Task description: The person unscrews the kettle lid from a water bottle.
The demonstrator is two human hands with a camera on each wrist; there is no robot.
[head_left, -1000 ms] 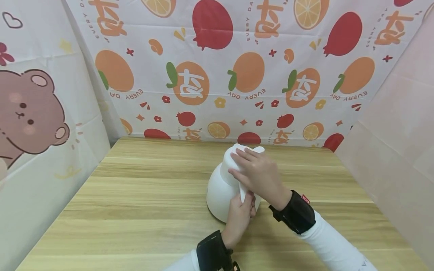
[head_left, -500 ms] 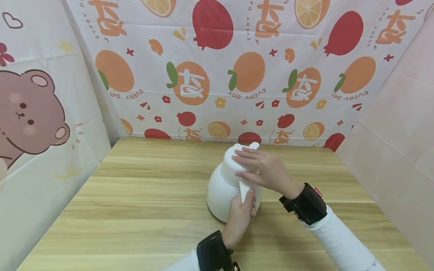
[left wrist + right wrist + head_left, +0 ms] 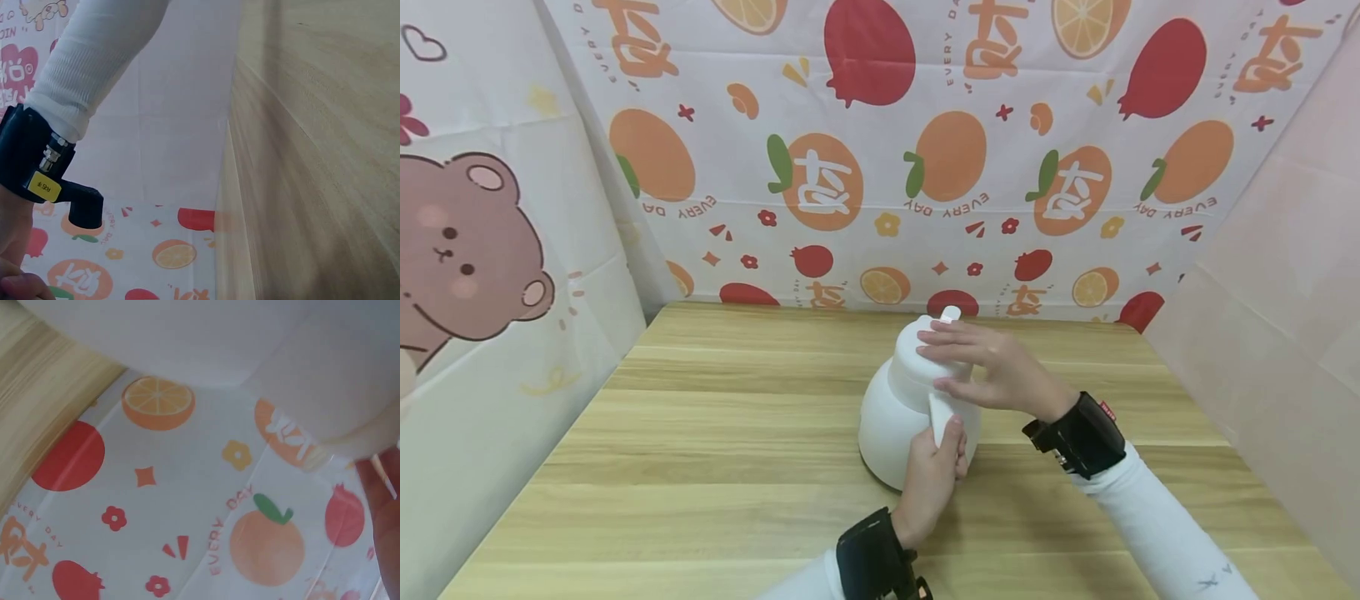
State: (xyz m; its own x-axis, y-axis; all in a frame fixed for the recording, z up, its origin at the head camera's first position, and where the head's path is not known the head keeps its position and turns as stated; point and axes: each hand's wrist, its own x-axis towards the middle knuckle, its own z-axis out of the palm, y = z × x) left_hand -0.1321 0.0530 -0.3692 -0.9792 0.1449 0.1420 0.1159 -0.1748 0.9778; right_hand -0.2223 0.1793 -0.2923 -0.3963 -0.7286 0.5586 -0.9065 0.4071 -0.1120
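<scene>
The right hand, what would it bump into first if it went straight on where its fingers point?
Most likely the white lid on the jug. The right hand points its fingers across it, though I can't tell whether they touch it.

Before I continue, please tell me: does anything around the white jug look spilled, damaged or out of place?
Nothing clearly stands out. The white jug stands on the wooden table, with no visible spill or damage. The right hand covers part of the lid, so I cannot tell whether it sits straight.
</scene>
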